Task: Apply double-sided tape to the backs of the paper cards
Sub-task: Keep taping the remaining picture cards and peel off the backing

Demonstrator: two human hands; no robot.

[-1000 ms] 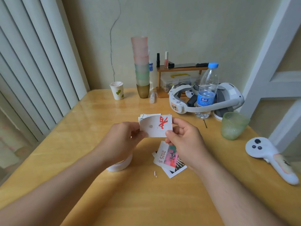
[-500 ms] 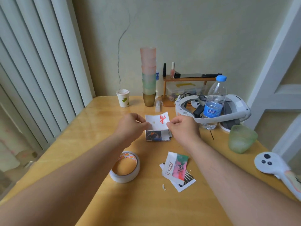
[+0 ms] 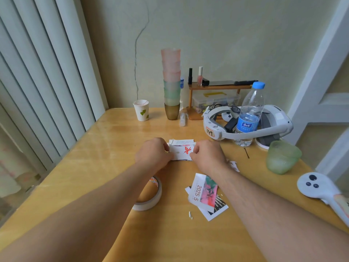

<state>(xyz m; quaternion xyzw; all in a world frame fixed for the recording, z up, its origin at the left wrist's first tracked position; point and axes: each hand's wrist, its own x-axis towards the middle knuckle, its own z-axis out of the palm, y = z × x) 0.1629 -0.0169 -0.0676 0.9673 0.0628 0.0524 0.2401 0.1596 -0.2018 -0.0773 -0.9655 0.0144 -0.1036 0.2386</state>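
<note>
Hands at work: I watch the left hand (image 3: pixel 154 155) and right hand (image 3: pixel 206 156) pinch opposite edges of a white card (image 3: pixel 181 151) atop the card stack (image 3: pixel 182 142), tape roll (image 3: pixel 151 197) nearby.

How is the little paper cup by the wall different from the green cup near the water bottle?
The paper cup is white with green leaf prints; the green cup is frosted and see-through. The paper cup looks smaller and slimmer, the green cup wider. The paper cup stands at the table's far edge, the green cup on its right side. Both stand upright.
</note>
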